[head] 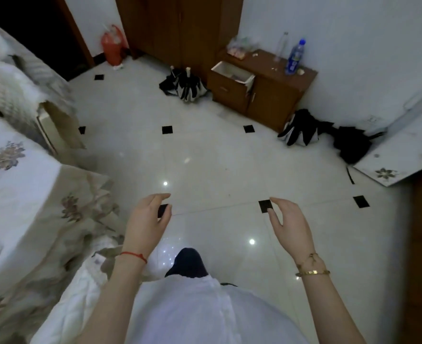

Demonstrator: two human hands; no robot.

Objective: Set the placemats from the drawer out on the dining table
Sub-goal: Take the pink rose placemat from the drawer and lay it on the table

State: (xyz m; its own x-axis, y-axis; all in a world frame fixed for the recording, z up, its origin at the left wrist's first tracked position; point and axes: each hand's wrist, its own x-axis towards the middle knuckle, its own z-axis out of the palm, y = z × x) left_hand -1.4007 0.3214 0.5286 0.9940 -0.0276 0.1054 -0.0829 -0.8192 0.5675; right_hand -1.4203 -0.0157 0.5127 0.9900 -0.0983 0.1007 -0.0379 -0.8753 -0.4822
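Dim, bluish light; lamp glare dots the glossy floor (205,157); edges blur and bend.

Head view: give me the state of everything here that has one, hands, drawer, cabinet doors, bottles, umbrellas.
Left hand: empty, fingers loosely curled, over the floor.
Right hand: empty, open, over the floor.
Drawer: pulled open; contents too blurred to tell.
Cabinet door: shut.
Wardrobe doors: shut.
Blue-capped bottle: upright, capped, on the cabinet.
Clear bottle: upright.
Umbrellas: folded, on the floor.
Table: covered with floral cloth.
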